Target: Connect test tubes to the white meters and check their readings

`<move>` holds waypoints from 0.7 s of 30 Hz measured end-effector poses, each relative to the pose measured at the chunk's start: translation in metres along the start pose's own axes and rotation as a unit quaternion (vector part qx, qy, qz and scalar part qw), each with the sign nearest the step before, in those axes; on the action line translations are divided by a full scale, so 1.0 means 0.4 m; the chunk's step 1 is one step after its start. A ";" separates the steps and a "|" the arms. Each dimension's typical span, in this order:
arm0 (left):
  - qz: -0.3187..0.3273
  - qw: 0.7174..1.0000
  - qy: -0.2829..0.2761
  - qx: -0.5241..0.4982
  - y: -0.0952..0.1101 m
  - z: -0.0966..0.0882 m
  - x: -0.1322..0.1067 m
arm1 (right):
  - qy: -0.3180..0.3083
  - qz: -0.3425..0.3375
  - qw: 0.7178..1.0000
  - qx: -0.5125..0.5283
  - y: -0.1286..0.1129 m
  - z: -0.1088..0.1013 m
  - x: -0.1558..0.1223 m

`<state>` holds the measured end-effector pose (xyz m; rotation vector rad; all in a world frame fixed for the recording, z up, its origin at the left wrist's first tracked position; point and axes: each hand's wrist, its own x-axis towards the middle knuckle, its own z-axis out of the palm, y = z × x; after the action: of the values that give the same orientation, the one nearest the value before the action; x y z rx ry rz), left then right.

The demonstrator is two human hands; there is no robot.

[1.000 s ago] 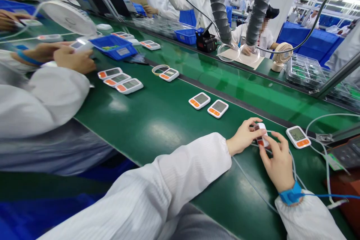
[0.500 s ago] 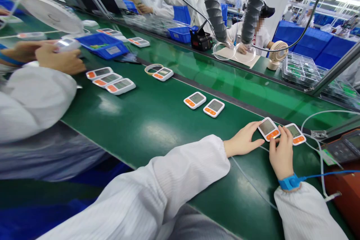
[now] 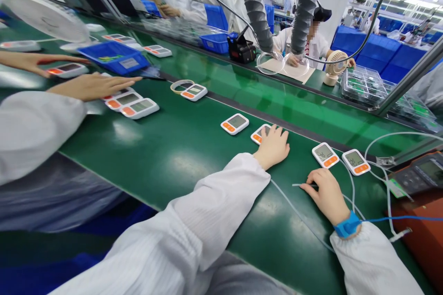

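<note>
My left hand [image 3: 272, 146] lies over a white digital display unit with orange buttons [image 3: 256, 137], its fingers curled across the right part and hiding much of the screen. My right hand [image 3: 325, 193] pinches a thin pale tube or cable [image 3: 296, 185] between thumb and finger, its tip pointing left. Just beyond the right hand lie two similar units, a nearer one [image 3: 325, 155] and one further right [image 3: 356, 162], both with dark digits on their screens. Left of my left hand rests another unit [image 3: 235, 124]. A blue wrist strap [image 3: 347, 225] with a cord is on my right wrist.
On the left, a co-worker's hands [image 3: 93, 86] are over more display units [image 3: 140, 108]. Beyond is a blue tray [image 3: 114, 57]. A tape roll [image 3: 182, 86] touches one unit. An orange-cased instrument [image 3: 420, 173] stands right, beside looped tubing. Two grey ducts hang above.
My left hand has left the unit near my right hand and moved left onto another. My right hand has drawn back with the tube tip. The co-worker's hands have separated and moved.
</note>
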<state>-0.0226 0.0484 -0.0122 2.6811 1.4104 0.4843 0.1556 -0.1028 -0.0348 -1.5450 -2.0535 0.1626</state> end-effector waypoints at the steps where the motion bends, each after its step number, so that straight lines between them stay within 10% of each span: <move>1: 0.034 0.999 -0.014 -0.007 0.013 0.001 -0.006 | -0.010 -0.003 1.000 0.010 -0.003 -0.003 0.001; 8: -0.025 0.999 -0.022 -0.022 0.033 -0.010 -0.015 | -0.066 -0.026 0.997 0.040 -0.028 -0.014 0.005; 12: -0.004 0.976 -0.028 -0.214 0.036 -0.027 -0.006 | -0.045 -0.009 0.999 0.020 -0.021 -0.007 0.001; 21: -0.041 0.699 -0.038 -0.713 0.134 -0.010 -0.066 | 0.056 0.005 0.998 -0.006 -0.024 -0.010 0.003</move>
<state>0.0047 -0.0043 -0.0033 1.2875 0.5477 0.9074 0.1494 -0.1059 -0.0271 -1.5354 -1.9630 0.0650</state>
